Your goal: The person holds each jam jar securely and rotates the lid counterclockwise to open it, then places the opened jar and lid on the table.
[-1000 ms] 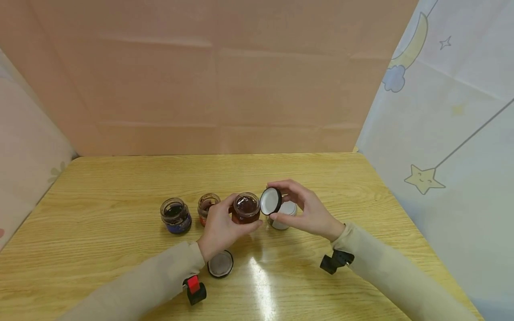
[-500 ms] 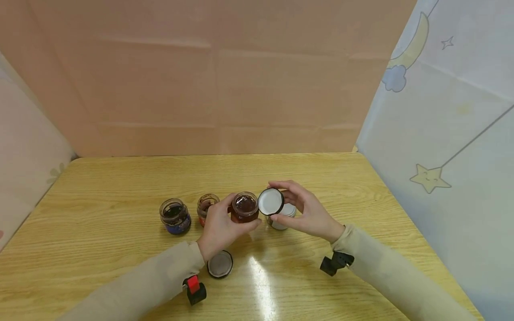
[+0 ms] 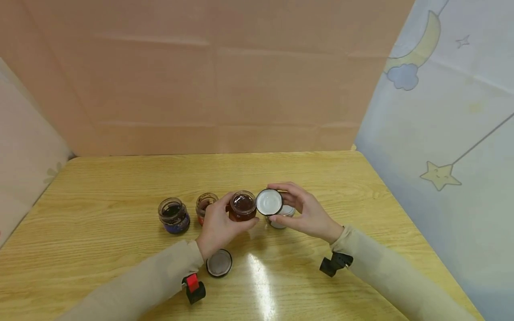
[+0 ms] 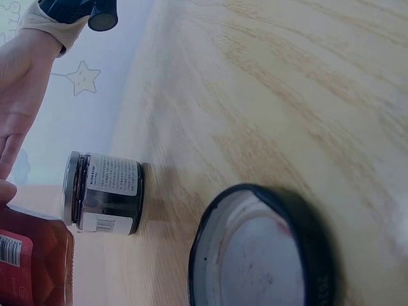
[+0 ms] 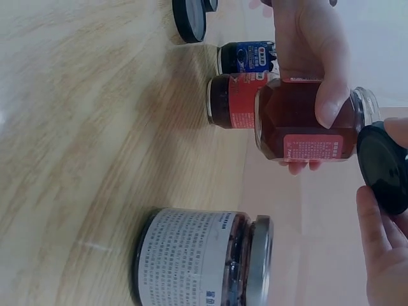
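My left hand [image 3: 218,229] grips an uncapped glass jar [image 3: 243,215] of red-brown jam, raised above the table. Its mouth faces up, and the right wrist view shows a red label on the jar [image 5: 312,145]. Beside the rim, my right hand [image 3: 311,216] pinches a dark-edged lid [image 3: 269,202] by its edge. The lid's white underside is turned toward the head camera, close to the jar's rim; whether they touch I cannot tell. Behind my right hand stands a capped jar [image 3: 277,224] with a white label, partly hidden in the head view.
Left of my hands stand two uncapped jars, one blue-labelled jar [image 3: 176,224] and one red-labelled jar [image 3: 202,209], partly covered by my left hand. A loose lid [image 3: 219,263] lies underside up near my left wrist. The wooden table [image 3: 120,187] ends at a draped backdrop [image 3: 160,89].
The lid in my right hand has turned so its white underside faces the head camera more fully. Both hands still hold their things, nearly in place.
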`<state>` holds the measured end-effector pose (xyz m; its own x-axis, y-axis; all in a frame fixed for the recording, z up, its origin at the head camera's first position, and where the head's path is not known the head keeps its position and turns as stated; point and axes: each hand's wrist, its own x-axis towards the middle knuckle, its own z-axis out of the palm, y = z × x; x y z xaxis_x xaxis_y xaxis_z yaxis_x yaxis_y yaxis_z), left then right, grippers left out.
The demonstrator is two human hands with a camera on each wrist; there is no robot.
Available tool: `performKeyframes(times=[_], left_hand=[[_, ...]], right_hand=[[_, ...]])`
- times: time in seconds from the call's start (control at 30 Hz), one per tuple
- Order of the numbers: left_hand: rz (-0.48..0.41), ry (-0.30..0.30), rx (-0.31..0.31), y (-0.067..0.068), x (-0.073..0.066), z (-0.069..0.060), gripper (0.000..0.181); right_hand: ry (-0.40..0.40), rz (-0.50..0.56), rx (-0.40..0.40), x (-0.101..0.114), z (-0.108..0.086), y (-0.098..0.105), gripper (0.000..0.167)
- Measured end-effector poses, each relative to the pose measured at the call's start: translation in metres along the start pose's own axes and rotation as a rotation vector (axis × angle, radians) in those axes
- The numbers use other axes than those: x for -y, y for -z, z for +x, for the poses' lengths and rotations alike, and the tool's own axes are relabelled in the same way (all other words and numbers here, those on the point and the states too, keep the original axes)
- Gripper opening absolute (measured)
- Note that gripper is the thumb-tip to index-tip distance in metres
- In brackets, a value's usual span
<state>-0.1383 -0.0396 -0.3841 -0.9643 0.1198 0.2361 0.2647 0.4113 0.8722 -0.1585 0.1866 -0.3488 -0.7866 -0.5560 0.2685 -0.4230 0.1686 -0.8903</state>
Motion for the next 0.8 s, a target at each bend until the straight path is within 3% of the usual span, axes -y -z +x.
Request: performKeyframes(times=[0.37, 0.8], left_hand=[[0.011, -0.012, -0.017, -0.003, 0.002, 0.0, 0.057], [-0.027, -0.036, -0.012, -0.011, 0.005, 0.0, 0.057]], right_hand=[[-0.034, -0.043, -0.023, -0.002, -0.009, -0.002, 0.062], [0.048, -0.092, -0.006, -0.012, -0.027, -0.004, 0.06]])
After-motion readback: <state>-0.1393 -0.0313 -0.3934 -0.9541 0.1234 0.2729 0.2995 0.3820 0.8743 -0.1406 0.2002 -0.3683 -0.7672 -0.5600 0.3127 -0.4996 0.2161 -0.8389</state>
